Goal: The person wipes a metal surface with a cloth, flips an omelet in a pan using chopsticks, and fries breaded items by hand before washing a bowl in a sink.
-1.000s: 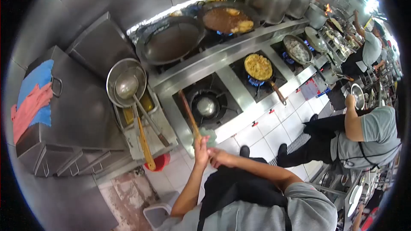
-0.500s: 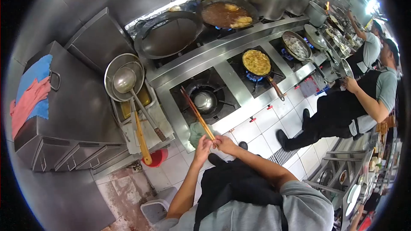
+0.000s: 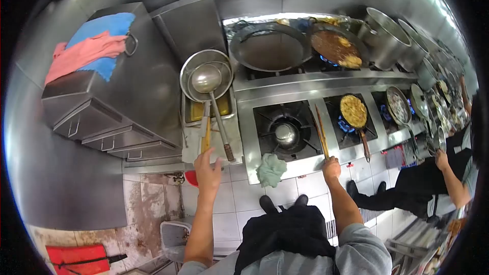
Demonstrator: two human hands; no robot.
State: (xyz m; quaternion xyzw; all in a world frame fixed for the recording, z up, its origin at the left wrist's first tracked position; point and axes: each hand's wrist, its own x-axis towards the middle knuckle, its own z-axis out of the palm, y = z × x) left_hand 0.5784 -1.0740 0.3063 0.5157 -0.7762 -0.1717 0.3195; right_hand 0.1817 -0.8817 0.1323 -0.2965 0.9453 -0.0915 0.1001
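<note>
The right hand (image 3: 331, 168) has its fingers clamped on long chopsticks (image 3: 321, 131), which point forward over the stove (image 3: 304, 165) between a burner (image 3: 285, 135) and a frying pan (image 3: 363, 135). The left hand (image 3: 208, 173), thumb and fingers apart, meets the end of a yellow handle (image 3: 206, 141), contact unclear, below a strainer (image 3: 191, 90) holding a ladle (image 3: 206, 78).

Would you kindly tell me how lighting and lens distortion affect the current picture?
Head view: a curved black border and tilted cabinet, suggesting wide-angle distortion; head view: a bright highlight on the ladle; head view: bright glare spots at the upper right; head view: long wooden sticks in the right hand, clearly distinguishable.
</note>
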